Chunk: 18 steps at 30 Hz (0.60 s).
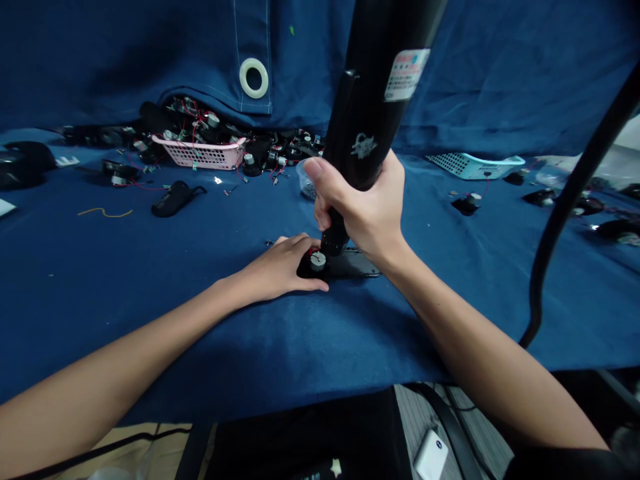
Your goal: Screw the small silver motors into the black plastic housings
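My right hand is wrapped round the lower part of a thick black cylindrical tool with a white and red label. The tool's narrow lower end meets a flat black part lying on the blue cloth, beside a small round silver-white component with red wires. My left hand lies at the left end of that black part, thumb and fingers on either side of it, holding it against the cloth.
Behind stand a pink basket amid wired parts, a small clear cup and a light blue basket. A black piece lies left. A black cable hangs at the right.
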Tool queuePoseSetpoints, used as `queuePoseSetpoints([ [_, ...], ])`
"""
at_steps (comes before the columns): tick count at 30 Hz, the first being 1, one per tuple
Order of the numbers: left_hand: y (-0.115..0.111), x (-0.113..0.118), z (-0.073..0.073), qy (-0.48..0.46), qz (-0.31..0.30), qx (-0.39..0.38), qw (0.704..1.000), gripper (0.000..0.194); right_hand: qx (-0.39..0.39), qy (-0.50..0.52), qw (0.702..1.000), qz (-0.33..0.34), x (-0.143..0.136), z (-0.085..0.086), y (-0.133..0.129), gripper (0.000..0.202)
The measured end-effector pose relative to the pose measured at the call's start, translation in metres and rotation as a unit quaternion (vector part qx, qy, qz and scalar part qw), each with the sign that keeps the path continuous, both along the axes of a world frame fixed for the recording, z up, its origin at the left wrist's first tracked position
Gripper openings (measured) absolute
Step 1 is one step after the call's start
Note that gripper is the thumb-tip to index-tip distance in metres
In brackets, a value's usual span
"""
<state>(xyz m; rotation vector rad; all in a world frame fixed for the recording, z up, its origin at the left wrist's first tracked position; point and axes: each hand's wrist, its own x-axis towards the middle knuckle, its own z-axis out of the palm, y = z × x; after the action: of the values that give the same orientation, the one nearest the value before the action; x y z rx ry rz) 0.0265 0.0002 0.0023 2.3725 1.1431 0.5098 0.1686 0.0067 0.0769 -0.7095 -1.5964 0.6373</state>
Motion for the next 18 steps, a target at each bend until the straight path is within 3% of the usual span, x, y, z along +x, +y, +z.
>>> queuePoseSetpoints([
  [18,0.0001,0.0013,0.002,0.015,0.009,-0.01,1.0,0.067,-0.005,0.003,1.0,-0.002,0.0009,0.0015,-0.0012,0.031],
])
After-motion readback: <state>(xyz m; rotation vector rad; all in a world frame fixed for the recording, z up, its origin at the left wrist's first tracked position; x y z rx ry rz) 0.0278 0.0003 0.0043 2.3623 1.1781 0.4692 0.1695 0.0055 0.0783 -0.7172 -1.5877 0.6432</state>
